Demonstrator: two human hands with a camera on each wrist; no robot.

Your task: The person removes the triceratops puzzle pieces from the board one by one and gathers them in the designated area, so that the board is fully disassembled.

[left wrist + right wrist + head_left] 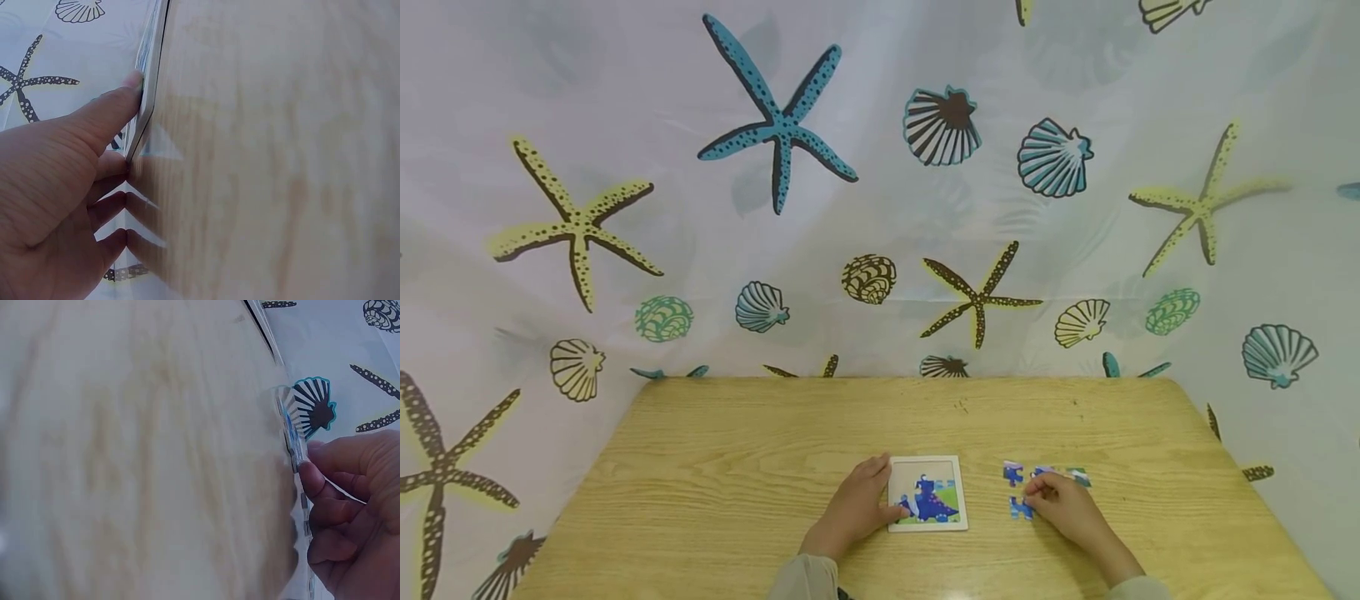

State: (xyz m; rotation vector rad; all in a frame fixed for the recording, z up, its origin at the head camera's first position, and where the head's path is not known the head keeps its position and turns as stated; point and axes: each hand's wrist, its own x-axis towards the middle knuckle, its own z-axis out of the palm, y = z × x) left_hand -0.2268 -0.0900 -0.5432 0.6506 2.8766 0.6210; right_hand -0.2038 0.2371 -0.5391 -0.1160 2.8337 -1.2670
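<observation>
The white-rimmed tray (962, 500) sits on the wooden table (722, 467), linked puzzle pieces (938, 504) across its lower part! The left hand (856, 502) spreads, thumb over its edge; the right hand (1066, 507) pinches a blue piece (1018, 507) near loose pieces (1013, 472). Only the left wrist view shows fingertips (117, 203) meeting the table.

no legible text, no readable numbers
</observation>
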